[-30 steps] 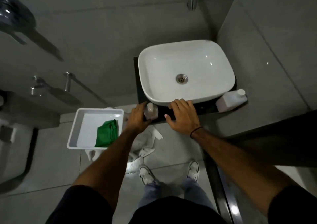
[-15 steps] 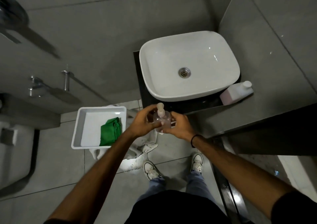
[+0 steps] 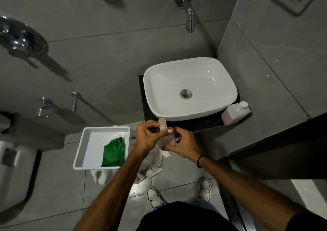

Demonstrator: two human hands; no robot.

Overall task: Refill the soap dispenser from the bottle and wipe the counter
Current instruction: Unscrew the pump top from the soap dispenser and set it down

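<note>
I hold the small clear soap dispenser [image 3: 170, 138] in front of the counter edge, off the counter. My left hand [image 3: 146, 137] grips its pale pump top [image 3: 162, 123], which looks tilted away from the body. My right hand [image 3: 184, 145] is wrapped around the dispenser's body from the right. The refill bottle [image 3: 235, 113], white with pinkish liquid and a white cap, stands on the dark counter [image 3: 203, 124] at the sink's right corner. A folded green cloth [image 3: 114, 152] lies in a white tray [image 3: 85, 145] to the left.
A white basin [image 3: 190, 89] fills most of the counter, with a wall tap [image 3: 189, 18] above it. A grey wall rises on the right. White rags [image 3: 150, 167] lie on the floor below the tray. A toilet [image 3: 12, 168] is at far left.
Both hands lifted the dispenser off the counter and drew it toward me. My left hand shifted up onto the pump top, and my right hand closed around the body.
</note>
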